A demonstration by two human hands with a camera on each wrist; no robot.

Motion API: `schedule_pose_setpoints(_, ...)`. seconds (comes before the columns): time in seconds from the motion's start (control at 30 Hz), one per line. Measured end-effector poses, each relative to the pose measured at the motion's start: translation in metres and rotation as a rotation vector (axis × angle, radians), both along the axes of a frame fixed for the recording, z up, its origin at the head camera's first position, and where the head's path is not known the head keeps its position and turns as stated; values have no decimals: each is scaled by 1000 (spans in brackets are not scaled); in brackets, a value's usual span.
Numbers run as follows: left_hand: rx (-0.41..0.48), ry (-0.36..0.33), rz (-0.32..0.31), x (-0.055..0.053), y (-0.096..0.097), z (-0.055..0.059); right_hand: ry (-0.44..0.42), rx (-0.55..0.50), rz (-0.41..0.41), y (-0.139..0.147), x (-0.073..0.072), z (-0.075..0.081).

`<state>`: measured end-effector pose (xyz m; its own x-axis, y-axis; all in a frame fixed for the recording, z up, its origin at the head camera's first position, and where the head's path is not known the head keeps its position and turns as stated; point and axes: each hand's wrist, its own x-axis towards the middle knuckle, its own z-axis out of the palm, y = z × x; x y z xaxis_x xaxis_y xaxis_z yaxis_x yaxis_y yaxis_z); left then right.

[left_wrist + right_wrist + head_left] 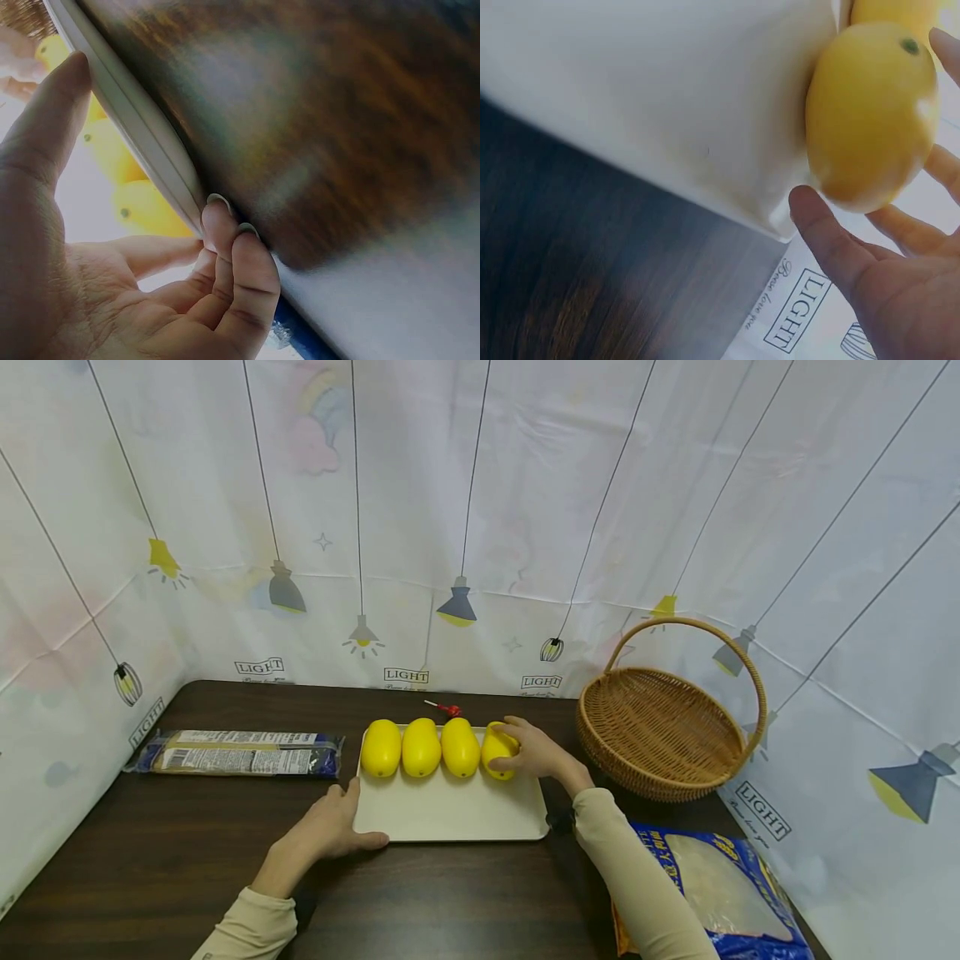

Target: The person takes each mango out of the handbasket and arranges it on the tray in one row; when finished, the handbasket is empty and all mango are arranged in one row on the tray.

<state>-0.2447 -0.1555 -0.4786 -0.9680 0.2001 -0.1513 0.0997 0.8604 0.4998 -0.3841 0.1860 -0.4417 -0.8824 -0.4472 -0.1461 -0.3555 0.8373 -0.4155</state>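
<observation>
A cream rectangular tray (450,810) lies on the dark table, with several smooth yellow oval fruits (421,748) in a row along its far side. My left hand (330,827) grips the tray's near left corner. Its thumb lies along the front edge, and its curled fingers (253,277) press the left rim. At the far right, my right hand (534,750) holds the last yellow oval fruit (871,116) of the row, thumb and fingers spread around it. This fruit's small green end spot shows in the right wrist view.
Left of the tray lies a long blue and clear packet (240,753). A wicker basket (667,735) with a tall handle stands at the right. Near my right forearm is a blue printed bag (727,885). Behind the tray lies a small red item (450,710). A patterned curtain (420,527) backs the table.
</observation>
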Motion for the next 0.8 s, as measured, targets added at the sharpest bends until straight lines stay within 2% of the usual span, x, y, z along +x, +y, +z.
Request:
schedule_pose_setpoints(0.2,-2,4,-8,0,0,0,-6,-8,-41,6,1,5)
schedule_pose_setpoints(0.53,2,-21,-18,-4,-2,5,49,-26,-126,18,-1,11)
schedule_pose_setpoints(0.67,-32,-35,-35,-9,-4,12,58,-52,-186,20,-5,11)
schedule_pose_setpoints(0.8,-97,-22,-51,-16,-8,26,58,-82,-241,19,-6,12)
